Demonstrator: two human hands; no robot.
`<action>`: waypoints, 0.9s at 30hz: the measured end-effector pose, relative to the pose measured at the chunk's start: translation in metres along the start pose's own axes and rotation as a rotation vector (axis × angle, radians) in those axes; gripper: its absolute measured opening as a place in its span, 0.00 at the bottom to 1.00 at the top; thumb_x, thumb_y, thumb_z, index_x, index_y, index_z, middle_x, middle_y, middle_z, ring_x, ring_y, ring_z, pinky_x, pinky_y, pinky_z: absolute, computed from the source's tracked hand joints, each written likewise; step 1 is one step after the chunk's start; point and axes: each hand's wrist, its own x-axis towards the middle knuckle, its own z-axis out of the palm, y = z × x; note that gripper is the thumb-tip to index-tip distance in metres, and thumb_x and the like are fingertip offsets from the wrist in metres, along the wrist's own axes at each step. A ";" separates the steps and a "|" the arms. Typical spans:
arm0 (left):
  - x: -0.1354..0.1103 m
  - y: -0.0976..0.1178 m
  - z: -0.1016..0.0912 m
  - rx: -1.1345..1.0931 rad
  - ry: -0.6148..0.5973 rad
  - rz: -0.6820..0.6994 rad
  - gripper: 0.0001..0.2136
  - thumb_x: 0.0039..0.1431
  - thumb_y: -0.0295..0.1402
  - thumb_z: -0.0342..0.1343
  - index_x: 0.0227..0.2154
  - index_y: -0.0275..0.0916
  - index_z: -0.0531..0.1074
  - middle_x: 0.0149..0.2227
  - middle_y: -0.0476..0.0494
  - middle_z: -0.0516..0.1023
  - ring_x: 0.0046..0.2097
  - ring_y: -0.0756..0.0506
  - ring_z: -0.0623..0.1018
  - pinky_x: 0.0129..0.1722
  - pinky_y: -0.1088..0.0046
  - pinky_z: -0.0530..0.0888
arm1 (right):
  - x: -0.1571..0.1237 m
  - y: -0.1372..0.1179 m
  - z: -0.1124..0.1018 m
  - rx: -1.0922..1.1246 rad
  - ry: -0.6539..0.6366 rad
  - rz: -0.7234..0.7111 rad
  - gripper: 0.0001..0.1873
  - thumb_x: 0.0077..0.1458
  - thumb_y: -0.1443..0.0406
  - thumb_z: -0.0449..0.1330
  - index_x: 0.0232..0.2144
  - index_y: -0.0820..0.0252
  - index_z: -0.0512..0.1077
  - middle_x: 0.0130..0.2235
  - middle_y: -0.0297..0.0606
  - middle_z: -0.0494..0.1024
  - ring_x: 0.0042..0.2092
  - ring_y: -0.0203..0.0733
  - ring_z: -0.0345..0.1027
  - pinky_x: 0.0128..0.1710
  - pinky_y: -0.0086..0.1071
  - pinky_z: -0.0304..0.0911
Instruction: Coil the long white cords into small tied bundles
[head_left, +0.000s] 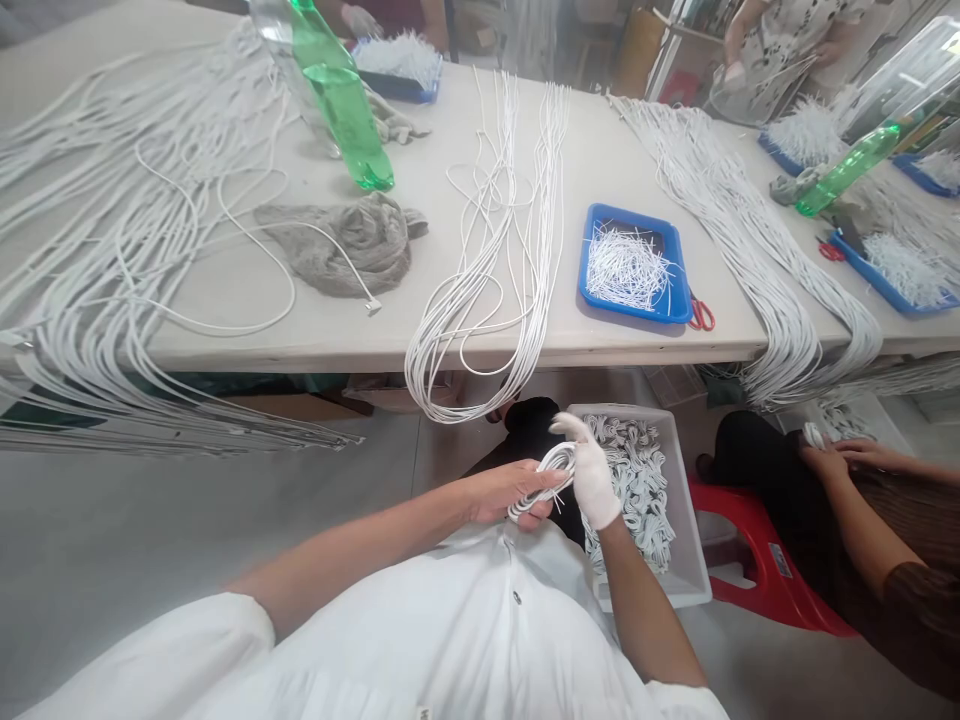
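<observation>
A small coil of white cable (553,478) is held in front of my body, above my lap. My bare left hand (517,492) is closed around its left part, thumb on top. On my right hand (595,482) is a white glove. It is closed against the coil's right end, with a finger stretched up and out to the left; its other fingers are partly hidden. Thin loose ends stick out below the coil near my left thumb. Just beyond my right hand, a white bin (686,530) holds many similar cable coils.
Long white cables (450,350) hang over the table edge (600,352), with thicker bundles at left and right. A blue tray (679,300) of cut pieces, red-handled scissors (702,315), a grey cloth (352,245) and a green bottle (341,110) lie around. A co-worker sits right, beside a red stool (772,560).
</observation>
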 end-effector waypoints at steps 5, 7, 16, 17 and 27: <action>0.000 -0.007 0.008 0.181 0.044 0.029 0.21 0.47 0.48 0.63 0.24 0.38 0.60 0.17 0.57 0.58 0.20 0.56 0.57 0.20 0.77 0.54 | 0.018 -0.001 0.021 0.023 -0.078 0.068 0.21 0.58 0.54 0.52 0.18 0.58 0.62 0.20 0.29 0.61 0.23 0.33 0.56 0.25 0.28 0.54; 0.003 -0.009 0.006 0.195 0.091 0.035 0.22 0.47 0.49 0.63 0.22 0.38 0.58 0.16 0.58 0.55 0.19 0.56 0.54 0.19 0.77 0.51 | 0.025 0.002 0.027 0.033 -0.058 0.150 0.22 0.57 0.53 0.52 0.17 0.57 0.57 0.19 0.27 0.57 0.22 0.32 0.52 0.23 0.28 0.51; 0.012 -0.016 -0.010 0.021 0.279 0.138 0.22 0.49 0.51 0.61 0.27 0.40 0.57 0.18 0.60 0.53 0.19 0.57 0.51 0.17 0.80 0.48 | -0.012 0.000 0.004 -0.417 -0.136 0.080 0.16 0.52 0.51 0.58 0.34 0.58 0.67 0.29 0.31 0.71 0.28 0.37 0.64 0.31 0.30 0.59; 0.012 -0.016 -0.010 0.031 0.284 0.152 0.22 0.49 0.51 0.60 0.26 0.40 0.58 0.18 0.59 0.54 0.19 0.57 0.52 0.17 0.80 0.48 | -0.019 -0.003 0.003 -0.491 -0.163 0.052 0.18 0.50 0.51 0.61 0.34 0.58 0.67 0.29 0.31 0.71 0.29 0.37 0.64 0.31 0.30 0.59; 0.013 -0.015 -0.010 0.040 0.308 0.178 0.22 0.49 0.51 0.60 0.26 0.40 0.56 0.20 0.59 0.52 0.20 0.57 0.49 0.18 0.80 0.48 | -0.024 -0.001 0.009 -0.815 -0.338 -0.188 0.14 0.64 0.63 0.46 0.29 0.60 0.66 0.29 0.36 0.71 0.30 0.38 0.66 0.31 0.29 0.55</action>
